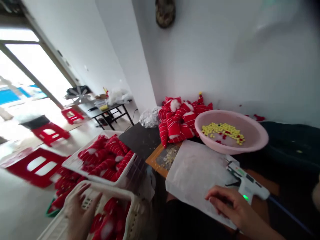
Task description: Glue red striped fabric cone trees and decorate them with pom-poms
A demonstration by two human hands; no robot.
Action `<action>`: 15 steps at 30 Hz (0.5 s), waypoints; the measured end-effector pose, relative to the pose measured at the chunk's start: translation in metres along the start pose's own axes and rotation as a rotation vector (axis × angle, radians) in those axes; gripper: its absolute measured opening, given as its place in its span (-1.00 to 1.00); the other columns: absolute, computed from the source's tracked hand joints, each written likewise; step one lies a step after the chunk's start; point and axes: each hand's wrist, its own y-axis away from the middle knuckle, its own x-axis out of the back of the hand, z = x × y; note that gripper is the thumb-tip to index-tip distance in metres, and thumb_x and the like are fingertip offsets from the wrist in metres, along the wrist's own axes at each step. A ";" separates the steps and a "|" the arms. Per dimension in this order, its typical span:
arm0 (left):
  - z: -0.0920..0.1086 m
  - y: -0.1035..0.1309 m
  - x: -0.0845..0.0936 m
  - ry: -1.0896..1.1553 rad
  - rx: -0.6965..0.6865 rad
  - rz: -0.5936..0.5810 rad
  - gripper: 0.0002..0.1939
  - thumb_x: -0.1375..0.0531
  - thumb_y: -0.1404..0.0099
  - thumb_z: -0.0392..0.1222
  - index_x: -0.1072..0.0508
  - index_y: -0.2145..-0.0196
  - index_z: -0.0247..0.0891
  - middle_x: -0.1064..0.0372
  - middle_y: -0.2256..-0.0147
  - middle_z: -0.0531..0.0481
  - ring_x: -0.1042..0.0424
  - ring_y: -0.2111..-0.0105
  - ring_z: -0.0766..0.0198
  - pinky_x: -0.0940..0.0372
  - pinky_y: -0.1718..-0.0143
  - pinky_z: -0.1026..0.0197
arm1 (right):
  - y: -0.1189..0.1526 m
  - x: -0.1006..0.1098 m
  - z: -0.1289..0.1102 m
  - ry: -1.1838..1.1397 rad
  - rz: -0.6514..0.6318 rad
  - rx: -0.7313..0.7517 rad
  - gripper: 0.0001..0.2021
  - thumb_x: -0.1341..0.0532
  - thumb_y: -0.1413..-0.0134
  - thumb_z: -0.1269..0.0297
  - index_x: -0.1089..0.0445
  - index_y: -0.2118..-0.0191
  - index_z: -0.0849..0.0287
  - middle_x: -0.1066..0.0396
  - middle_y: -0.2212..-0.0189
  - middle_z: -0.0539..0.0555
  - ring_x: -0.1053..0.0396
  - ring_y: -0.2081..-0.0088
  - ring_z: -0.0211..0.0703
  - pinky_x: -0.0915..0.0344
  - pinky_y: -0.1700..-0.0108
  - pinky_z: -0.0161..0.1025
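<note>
My left hand, fingers spread and slightly blurred, is over the near white basket. Red stuffed pieces with white patches lie in that basket. My right hand hovers by the front of a white sheet, its fingers curled together. Between them is a hint of dark red, too small to name. Just beyond that hand sits a white glue gun with a green light, its nozzle over the sheet's right edge. My right hand does not grip the gun's handle.
Behind the sheet stand a pink basin of small yellow pieces and a heap of red striped stuffed figures. A second white basket holds more figures. Red stools and a black table are at left. A blue cord trails from the gun.
</note>
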 end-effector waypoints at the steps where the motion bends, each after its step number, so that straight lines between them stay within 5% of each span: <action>1: 0.006 -0.008 -0.028 0.013 -0.032 -0.079 -0.33 -0.49 0.11 0.18 -0.49 0.10 -0.18 -0.46 0.03 -0.08 -0.39 -0.09 -0.15 -0.33 -0.10 -0.15 | -0.001 -0.001 0.002 0.007 -0.011 0.008 -0.65 -0.15 -0.29 -0.05 -0.54 0.29 0.08 -0.39 0.52 0.01 -0.36 0.45 -0.12 -0.26 0.37 -0.22; 4: 0.031 -0.032 -0.128 0.015 -0.142 -0.421 -0.38 -0.32 -0.13 0.20 -0.42 -0.03 -0.21 -0.41 -0.09 -0.18 -0.42 -0.10 -0.06 -0.30 -0.17 -0.10 | -0.004 -0.004 0.009 0.002 -0.008 0.038 -0.67 -0.16 -0.29 -0.03 -0.52 0.28 0.09 -0.40 0.51 0.00 -0.38 0.43 -0.12 -0.28 0.34 -0.25; 9: 0.073 -0.053 -0.283 -0.040 -0.185 -0.583 -0.37 -0.37 -0.15 0.01 -0.37 -0.12 -0.26 -0.40 -0.08 -0.22 -0.43 -0.06 -0.02 -0.35 -0.09 -0.05 | -0.008 -0.009 0.019 0.034 0.015 0.066 -0.71 -0.20 -0.25 0.06 -0.53 0.28 0.17 -0.40 0.52 -0.01 -0.36 0.44 -0.20 -0.25 0.35 -0.32; 12: 0.085 -0.059 -0.326 -0.099 -0.134 -0.603 -0.48 -0.35 -0.24 -0.09 -0.38 -0.10 -0.30 -0.42 -0.02 -0.18 -0.45 -0.01 0.02 -0.34 -0.08 -0.13 | -0.011 -0.008 0.022 0.081 0.005 0.102 -0.71 -0.22 -0.23 0.07 -0.56 0.26 0.18 -0.41 0.51 -0.01 -0.34 0.45 -0.22 -0.24 0.36 -0.34; 15: 0.084 -0.068 -0.323 -0.118 -0.066 -0.616 -0.61 -0.27 -0.35 -0.11 -0.38 -0.08 -0.29 -0.46 0.10 -0.10 -0.50 0.16 0.14 -0.42 0.07 -0.04 | -0.011 -0.006 0.020 0.113 0.097 0.166 -0.74 -0.19 -0.27 0.10 -0.55 0.24 0.15 -0.45 0.50 0.00 -0.38 0.45 -0.21 -0.27 0.37 -0.35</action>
